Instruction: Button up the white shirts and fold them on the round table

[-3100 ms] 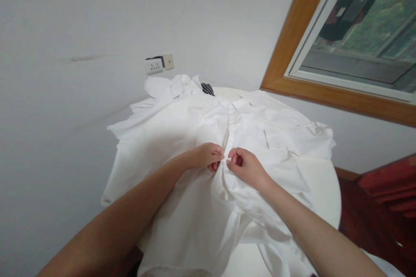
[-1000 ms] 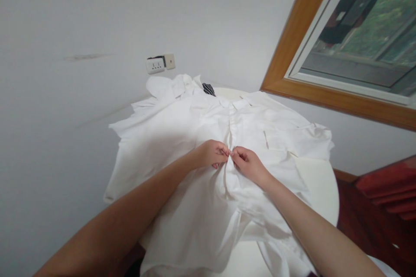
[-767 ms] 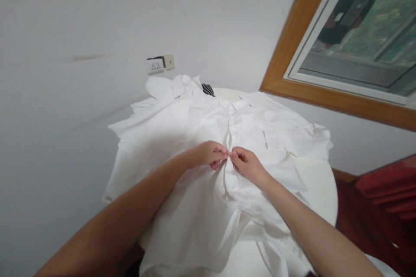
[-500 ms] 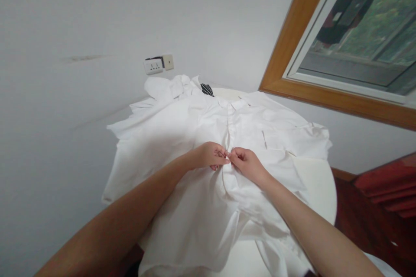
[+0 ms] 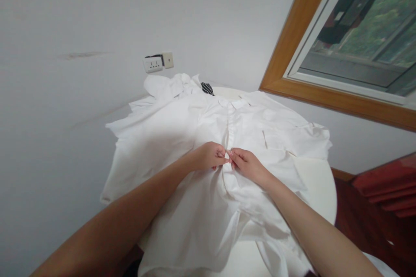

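Note:
A white shirt (image 5: 198,225) lies spread over a round white table, its collar toward the wall and its front strip running down the middle. My left hand (image 5: 211,156) pinches the left side of that strip, fingers curled. From the other side my right hand (image 5: 245,162) pinches the strip too, its fingertips meeting those of the left. Whatever button or hole sits between the fingertips is too small to make out. Below the hands the cloth is bunched in folds.
The round white table (image 5: 320,186) shows at the right. More white cloth (image 5: 165,88) and a black striped piece (image 5: 207,88) lie at the back. Beyond are a wall socket (image 5: 152,64), a wood-framed window (image 5: 276,82) and a red curtain (image 5: 386,181).
My fingers have shifted slightly at the front strip; both hands stay pinched at the same spot. The shirt lies as before.

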Tool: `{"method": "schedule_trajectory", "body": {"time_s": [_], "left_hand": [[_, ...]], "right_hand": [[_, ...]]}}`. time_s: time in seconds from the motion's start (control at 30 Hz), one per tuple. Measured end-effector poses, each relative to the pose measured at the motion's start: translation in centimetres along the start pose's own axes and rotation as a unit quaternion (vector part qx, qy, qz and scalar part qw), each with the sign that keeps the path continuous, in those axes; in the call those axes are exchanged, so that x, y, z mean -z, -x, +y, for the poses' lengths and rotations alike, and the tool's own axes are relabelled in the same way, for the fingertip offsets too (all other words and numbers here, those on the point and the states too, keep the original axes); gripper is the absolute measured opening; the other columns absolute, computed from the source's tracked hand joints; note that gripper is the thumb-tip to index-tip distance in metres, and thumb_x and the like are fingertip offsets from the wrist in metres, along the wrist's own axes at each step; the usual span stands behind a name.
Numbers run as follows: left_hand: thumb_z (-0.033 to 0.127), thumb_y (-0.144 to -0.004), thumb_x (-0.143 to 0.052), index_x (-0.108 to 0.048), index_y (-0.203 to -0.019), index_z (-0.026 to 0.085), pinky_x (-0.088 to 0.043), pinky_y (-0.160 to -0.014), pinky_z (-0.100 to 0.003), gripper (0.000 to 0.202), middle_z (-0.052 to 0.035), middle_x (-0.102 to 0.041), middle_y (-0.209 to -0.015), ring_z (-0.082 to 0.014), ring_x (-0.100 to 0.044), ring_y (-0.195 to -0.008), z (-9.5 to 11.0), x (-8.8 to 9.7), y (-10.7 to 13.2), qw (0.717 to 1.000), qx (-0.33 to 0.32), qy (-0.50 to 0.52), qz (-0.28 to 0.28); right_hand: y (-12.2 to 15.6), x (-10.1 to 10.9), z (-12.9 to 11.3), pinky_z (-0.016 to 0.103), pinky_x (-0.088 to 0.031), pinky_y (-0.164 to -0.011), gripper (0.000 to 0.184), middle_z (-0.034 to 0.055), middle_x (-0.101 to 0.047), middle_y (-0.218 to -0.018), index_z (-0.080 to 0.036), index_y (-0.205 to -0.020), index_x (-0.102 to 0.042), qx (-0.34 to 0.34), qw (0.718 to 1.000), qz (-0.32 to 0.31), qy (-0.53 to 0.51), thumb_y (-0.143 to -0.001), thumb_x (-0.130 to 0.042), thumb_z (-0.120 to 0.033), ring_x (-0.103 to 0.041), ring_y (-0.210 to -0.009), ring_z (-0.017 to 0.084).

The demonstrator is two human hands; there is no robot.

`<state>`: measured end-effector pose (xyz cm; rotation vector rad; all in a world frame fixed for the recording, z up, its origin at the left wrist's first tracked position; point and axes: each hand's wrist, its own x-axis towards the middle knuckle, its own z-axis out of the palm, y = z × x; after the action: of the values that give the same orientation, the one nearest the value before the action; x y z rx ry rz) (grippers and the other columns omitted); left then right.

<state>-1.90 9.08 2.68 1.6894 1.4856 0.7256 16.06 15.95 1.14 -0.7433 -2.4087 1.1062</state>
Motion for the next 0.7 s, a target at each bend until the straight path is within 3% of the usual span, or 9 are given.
{"method": "schedule_trajectory", "body": {"time_s": [0.4,0.7], "left_hand": [[0.036,-0.072,-0.058,-0.059,-0.07,0.016,-0.037,-0.049,-0.019,0.02,0.0037,-0.056,-0.055,-0.0099,-0.052,-0.05,-0.4,0.0,-0.3,0.999,0.021,0.036,-0.005],[0.036,-0.065,-0.064,-0.06,-0.074,0.017,-0.041,-0.049,-0.019,0.022,0.004,-0.057,-0.057,-0.0096,-0.052,-0.051,0.3,0.2,-0.4,0.992,0.042,0.12,-0.015]], "right_hand": [[0.6,1.1,-1.6,0.022,-0.031,-0.051,0.038,-0.0057,-0.044,-0.052,-0.02,-0.067,-0.049,-0.01,0.999,-0.031,-0.034,-0.092,-0.04,-0.046,-0.04,-0.049,0.01],[0.6,0.7,-1.0,0.021,-0.032,-0.048,0.035,-0.0054,-0.047,-0.052,-0.02,-0.069,-0.049,-0.023,0.998,-0.016,-0.065,-0.092,-0.04,-0.045,-0.041,-0.044,0.009]]}}
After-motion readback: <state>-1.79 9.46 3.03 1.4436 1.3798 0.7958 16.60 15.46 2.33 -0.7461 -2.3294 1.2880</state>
